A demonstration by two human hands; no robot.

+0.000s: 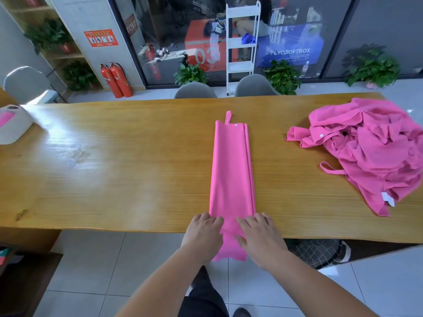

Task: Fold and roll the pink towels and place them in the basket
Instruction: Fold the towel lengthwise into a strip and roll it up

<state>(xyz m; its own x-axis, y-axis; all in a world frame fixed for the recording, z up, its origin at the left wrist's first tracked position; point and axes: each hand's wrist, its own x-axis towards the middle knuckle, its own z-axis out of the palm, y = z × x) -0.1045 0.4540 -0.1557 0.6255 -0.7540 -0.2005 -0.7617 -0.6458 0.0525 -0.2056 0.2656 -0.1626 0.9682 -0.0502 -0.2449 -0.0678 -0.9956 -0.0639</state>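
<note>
Left hand (202, 234), right hand (261, 239) on towel strip (232, 170) end, 6 o'clock. Right fingers (251, 221) flat; left grip unclear. Risk: overhang off bench (114, 179) drags, roll skews.

A pink towel (232, 170) lies folded in a long strip, near end overhanging the table (114, 168) — a crumpled heap (370, 152) right, basket (13, 131) far left.
</note>
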